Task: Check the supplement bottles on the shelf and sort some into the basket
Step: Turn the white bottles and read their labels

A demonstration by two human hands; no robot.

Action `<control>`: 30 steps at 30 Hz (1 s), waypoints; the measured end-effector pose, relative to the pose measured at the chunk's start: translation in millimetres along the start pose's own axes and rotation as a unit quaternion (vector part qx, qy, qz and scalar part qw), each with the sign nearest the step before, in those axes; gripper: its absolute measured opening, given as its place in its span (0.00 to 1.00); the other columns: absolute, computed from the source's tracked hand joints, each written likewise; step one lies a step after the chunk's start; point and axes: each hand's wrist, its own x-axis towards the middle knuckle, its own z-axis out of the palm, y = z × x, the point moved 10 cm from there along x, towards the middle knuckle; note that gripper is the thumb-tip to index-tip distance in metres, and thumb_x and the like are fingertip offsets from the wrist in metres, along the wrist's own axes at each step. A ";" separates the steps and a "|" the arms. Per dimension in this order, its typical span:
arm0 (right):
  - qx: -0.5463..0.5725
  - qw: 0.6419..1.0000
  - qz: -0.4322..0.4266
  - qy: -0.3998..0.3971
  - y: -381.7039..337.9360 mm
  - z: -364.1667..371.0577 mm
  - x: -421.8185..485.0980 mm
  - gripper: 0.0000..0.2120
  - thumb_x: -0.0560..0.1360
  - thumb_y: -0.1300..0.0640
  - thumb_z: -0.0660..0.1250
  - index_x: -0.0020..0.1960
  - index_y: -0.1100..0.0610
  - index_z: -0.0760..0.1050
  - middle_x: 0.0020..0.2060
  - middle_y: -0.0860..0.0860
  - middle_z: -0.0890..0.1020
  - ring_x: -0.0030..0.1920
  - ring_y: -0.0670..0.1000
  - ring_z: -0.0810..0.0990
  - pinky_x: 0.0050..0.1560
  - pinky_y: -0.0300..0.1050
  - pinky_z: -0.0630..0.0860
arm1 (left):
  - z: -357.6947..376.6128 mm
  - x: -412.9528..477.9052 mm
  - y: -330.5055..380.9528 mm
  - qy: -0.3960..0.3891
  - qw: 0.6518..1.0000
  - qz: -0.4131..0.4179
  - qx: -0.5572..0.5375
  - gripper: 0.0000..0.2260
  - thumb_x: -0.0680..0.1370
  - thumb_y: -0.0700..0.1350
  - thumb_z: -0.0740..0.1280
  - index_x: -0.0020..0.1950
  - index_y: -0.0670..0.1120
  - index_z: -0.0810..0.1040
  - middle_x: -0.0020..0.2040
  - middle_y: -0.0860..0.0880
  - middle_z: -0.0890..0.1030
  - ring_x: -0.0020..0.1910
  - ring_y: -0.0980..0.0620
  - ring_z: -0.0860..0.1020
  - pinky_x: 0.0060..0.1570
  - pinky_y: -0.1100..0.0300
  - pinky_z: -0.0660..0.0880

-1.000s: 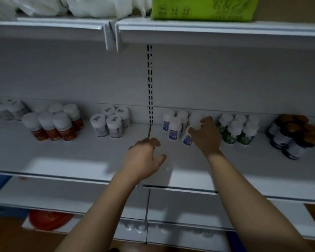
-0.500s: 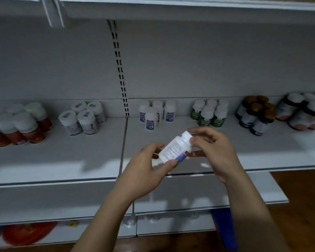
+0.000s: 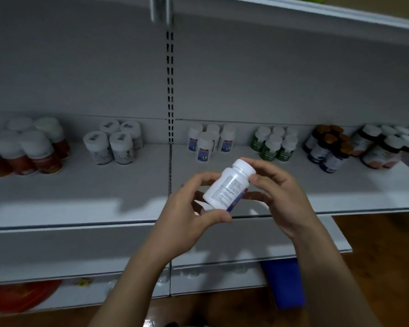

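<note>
Turning the bottle (image 3: 229,187) slowly keeps its print readable: left hand (image 3: 187,208) grips its seven-o'clock base, right hand (image 3: 283,197) pinches its one-o'clock cap (image 3: 244,166).

shelf (image 3: 80,197) white, two bays split by slotted upright (image 3: 170,90) | left bay: red-label bottles (image 3: 26,149), white bottles with printed caps (image 3: 113,143) | right bay: blue-label bottles (image 3: 209,142), green-label bottles (image 3: 274,143), brown-capped dark bottles (image 3: 328,149), white-capped dark bottles (image 3: 383,147) | all clustered near the back
</note>
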 end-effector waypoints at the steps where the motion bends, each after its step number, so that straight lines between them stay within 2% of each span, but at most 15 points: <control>1: 0.003 1.000 -0.001 -0.005 0.1 6.4 -0.6 0.16 0.77 0.70 0.60 0.57 0.55 0.79 0.48 0.48 0.85 0.48 0.47 0.83 0.42 0.43 0.80 | -4.6 -2.0 -1.5 -0.004 1.000 0.000 0.000 0.25 0.68 0.49 0.78 0.58 0.66 0.72 0.58 0.64 0.77 0.49 0.55 0.80 0.42 0.63 0.76; 7: 0.035 0.999 -0.007 -0.027 9.7 34.2 -4.0 0.16 0.72 0.64 0.68 0.59 0.53 0.79 0.51 0.50 0.85 0.49 0.49 0.82 0.45 0.44 0.81 | -23.5 -13.4 -11.2 -0.036 0.999 0.002 -0.018 0.23 0.69 0.52 0.73 0.61 0.66 0.71 0.58 0.64 0.77 0.51 0.54 0.81 0.48 0.52 0.79; 9: 0.049 0.999 -0.006 -0.022 13.5 38.3 -6.2 0.17 0.71 0.63 0.67 0.59 0.54 0.79 0.52 0.51 0.84 0.49 0.49 0.82 0.43 0.44 0.80 | -26.8 -15.9 -13.9 -0.046 0.999 0.011 -0.022 0.22 0.70 0.54 0.71 0.62 0.66 0.71 0.58 0.63 0.78 0.52 0.54 0.81 0.48 0.49 0.79; 13: 0.066 0.998 -0.004 -0.006 17.3 47.6 -11.9 0.17 0.72 0.65 0.68 0.59 0.56 0.78 0.52 0.53 0.84 0.50 0.50 0.82 0.42 0.43 0.79 | -34.6 -20.6 -16.8 -0.051 0.998 0.033 -0.006 0.21 0.72 0.55 0.68 0.63 0.67 0.71 0.60 0.60 0.77 0.53 0.53 0.80 0.48 0.54 0.79; 17: 0.066 0.998 -0.004 0.023 18.3 53.0 -14.4 0.16 0.75 0.69 0.62 0.58 0.56 0.78 0.50 0.51 0.84 0.49 0.50 0.81 0.42 0.43 0.80 | -41.1 -23.5 -17.8 -0.040 0.997 0.060 0.017 0.20 0.76 0.56 0.66 0.68 0.64 0.70 0.60 0.60 0.74 0.56 0.52 0.79 0.49 0.55 0.79; 19: 0.067 0.997 -0.003 0.032 18.3 54.1 -14.6 0.16 0.75 0.69 0.62 0.58 0.57 0.78 0.50 0.51 0.84 0.48 0.49 0.81 0.42 0.43 0.80 | -41.9 -23.8 -16.7 -0.038 0.997 0.062 0.018 0.22 0.76 0.55 0.70 0.68 0.64 0.70 0.59 0.61 0.73 0.54 0.56 0.79 0.47 0.62 0.78; 21: 0.061 0.997 -0.004 0.039 17.3 54.6 -14.1 0.16 0.75 0.70 0.62 0.58 0.57 0.79 0.49 0.51 0.83 0.48 0.49 0.81 0.42 0.44 0.80 | -42.1 -23.9 -13.9 -0.037 0.997 0.065 0.033 0.28 0.72 0.51 0.75 0.68 0.64 0.69 0.59 0.60 0.72 0.53 0.59 0.77 0.44 0.68 0.76; 23: 0.053 0.998 -0.004 0.040 15.8 56.2 -13.2 0.16 0.76 0.71 0.61 0.58 0.57 0.78 0.48 0.50 0.83 0.47 0.49 0.81 0.42 0.44 0.80 | -42.8 -23.3 -12.1 -0.031 0.996 0.069 0.056 0.33 0.69 0.47 0.78 0.67 0.65 0.68 0.59 0.59 0.70 0.53 0.59 0.75 0.45 0.69 0.75; 26: 0.042 0.998 -0.005 0.038 14.7 55.7 -11.8 0.16 0.77 0.70 0.61 0.59 0.56 0.78 0.48 0.50 0.84 0.47 0.49 0.82 0.42 0.44 0.80 | -45.2 -18.6 -12.6 -0.013 0.996 0.074 0.054 0.33 0.69 0.43 0.78 0.67 0.64 0.69 0.58 0.58 0.70 0.50 0.59 0.76 0.45 0.69 0.74; 30: 0.018 0.999 -0.006 0.038 13.7 46.2 -12.2 0.16 0.77 0.69 0.61 0.60 0.56 0.78 0.47 0.48 0.84 0.46 0.48 0.83 0.44 0.43 0.80 | -39.4 -9.9 -19.6 -0.023 0.998 0.042 0.042 0.37 0.68 0.44 0.79 0.66 0.69 0.64 0.57 0.61 0.71 0.47 0.58 0.78 0.44 0.68 0.75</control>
